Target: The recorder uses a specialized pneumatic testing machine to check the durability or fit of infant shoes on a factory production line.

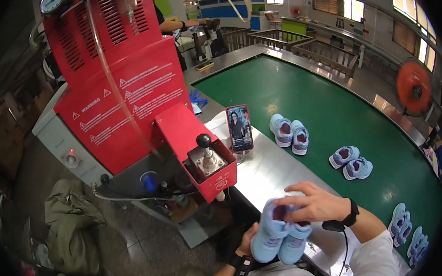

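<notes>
The right hand (315, 203) is closing over the top of a pair of light blue shoes (279, 234), fingers curling into the openings. The left hand (248, 241) is cupping them from beneath, mostly hidden behind the shoes, so its grip is hard to judge. The shoes are hovering just off the steel desk (269, 170), below the red machine (125, 93).

Both forearms enter from the lower edge, each wearing a black wrist strap. The left hand (247, 238) sits low with its fingers curled upward in a supporting grip. The right hand (315, 203) reaches leftward above it, fingers bent downward and closed.
</notes>
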The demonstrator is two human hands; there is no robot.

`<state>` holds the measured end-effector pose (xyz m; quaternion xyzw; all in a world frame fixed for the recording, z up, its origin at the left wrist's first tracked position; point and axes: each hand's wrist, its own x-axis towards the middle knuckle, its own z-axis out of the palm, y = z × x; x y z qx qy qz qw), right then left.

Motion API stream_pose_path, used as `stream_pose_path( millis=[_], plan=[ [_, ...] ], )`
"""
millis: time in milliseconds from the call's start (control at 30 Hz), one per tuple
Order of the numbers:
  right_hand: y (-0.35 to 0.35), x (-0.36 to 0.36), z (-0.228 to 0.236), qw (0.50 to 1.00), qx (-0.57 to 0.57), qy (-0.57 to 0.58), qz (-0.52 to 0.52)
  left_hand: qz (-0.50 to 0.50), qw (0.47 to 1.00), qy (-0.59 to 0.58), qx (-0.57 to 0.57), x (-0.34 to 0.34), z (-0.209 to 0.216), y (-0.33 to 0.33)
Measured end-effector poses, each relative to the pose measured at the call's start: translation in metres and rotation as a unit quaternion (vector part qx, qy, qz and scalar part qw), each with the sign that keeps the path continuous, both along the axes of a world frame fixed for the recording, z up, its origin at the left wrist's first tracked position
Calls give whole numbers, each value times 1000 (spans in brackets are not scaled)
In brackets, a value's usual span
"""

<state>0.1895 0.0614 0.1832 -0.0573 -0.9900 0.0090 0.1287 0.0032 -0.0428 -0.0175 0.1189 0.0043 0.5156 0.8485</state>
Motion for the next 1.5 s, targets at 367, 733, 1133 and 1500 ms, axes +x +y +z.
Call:
stream_pose_path(
  millis=[367, 733, 1133, 1500],
  plan=[
    [-9, -82, -60, 954, -258, 75, -133, 215, 976, -31, -13, -77, -29, -12],
    [-1, -99, -38, 964, -195, 142, -109, 293, 955, -15, 28, -84, 3, 10],
    [-22, -89, -29, 948, -255, 151, -116, 262, 960, -9, -100, -67, 32, -19],
    [-26, -137, -51, 927, -286, 224, -98, 369, 927, 47, -42, -120, 36, -23]
  ],
)
